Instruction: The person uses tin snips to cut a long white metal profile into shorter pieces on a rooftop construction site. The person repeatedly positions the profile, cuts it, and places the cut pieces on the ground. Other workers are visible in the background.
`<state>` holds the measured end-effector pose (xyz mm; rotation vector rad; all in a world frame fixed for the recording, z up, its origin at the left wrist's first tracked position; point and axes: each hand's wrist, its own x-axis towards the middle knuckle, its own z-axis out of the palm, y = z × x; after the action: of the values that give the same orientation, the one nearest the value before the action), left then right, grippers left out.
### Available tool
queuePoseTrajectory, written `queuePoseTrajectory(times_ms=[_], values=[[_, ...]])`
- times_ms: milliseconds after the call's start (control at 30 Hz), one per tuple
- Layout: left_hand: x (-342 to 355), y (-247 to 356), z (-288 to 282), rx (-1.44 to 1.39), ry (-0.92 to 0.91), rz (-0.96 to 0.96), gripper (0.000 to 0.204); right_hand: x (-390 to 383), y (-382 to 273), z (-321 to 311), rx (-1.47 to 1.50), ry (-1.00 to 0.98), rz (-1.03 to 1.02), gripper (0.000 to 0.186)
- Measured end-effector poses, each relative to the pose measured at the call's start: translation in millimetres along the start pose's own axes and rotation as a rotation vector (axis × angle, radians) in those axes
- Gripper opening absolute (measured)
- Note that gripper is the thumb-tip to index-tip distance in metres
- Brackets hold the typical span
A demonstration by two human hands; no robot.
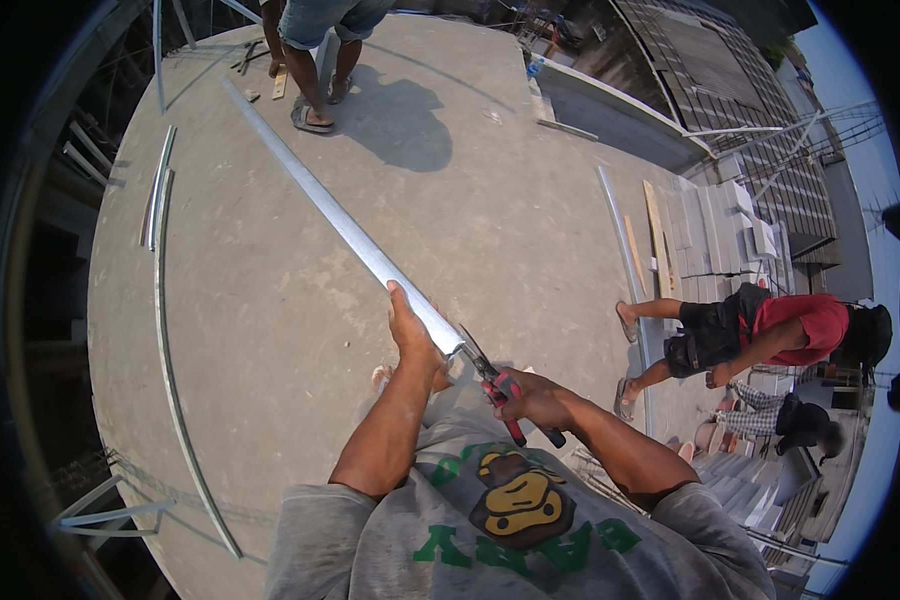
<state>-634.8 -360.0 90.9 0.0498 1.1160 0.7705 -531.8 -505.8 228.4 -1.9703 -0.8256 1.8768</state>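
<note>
- Left hand [415, 340] closed around the near end of a long silver metal channel [340, 222], gripping it from the left side, thumb pointing up along it.
- Metal channel runs from the hands diagonally far-left across the concrete slab [270, 300], its far end near the feet of a standing person [315, 60].
- Right hand [532, 398] wrapped tight on the red and black handles of tin snips [498, 385].
- Snip blades sit at the channel's near end, just beside the left hand; can't tell if they bite the metal.
- More thin metal strips [160, 190] lie at the slab's left edge, well apart from the hands.
- Person in a red shirt [770, 330] bends over at right, near a long metal piece [620, 240].
- Wearer's grey shirt [500, 530] fills the near bottom.
</note>
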Motion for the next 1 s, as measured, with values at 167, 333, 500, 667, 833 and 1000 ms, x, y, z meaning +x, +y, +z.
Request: queuePoseTrajectory(times_ms=[167, 333, 500, 667, 833, 1000], values=[[4, -7, 5, -0.010, 0.008, 0.012, 0.072, -22, 18, 11, -0.126, 0.032, 0.011, 0.056], [17, -17, 7, -0.006, -0.031, 0.045, 0.065, -8, 19, 31, -0.510, 0.298, -0.110, 0.055], [22, -21, 3, 0.008, -0.038, 0.044, 0.068, -1, 26, 41, -0.728, 0.473, -0.229, 0.064], [19, -20, 5, -0.035, -0.042, 0.002, 0.066, 12, 31, 42, -0.835, 0.535, -0.263, 0.078], [18, -20, 5, -0.069, -0.042, -0.004, 0.064, 18, 30, 39, -0.857, 0.535, -0.309, 0.077], [19, -21, 3, -0.070, -0.068, 0.007, 0.064, 15, 27, 39, -0.773, 0.495, -0.292, 0.076]])
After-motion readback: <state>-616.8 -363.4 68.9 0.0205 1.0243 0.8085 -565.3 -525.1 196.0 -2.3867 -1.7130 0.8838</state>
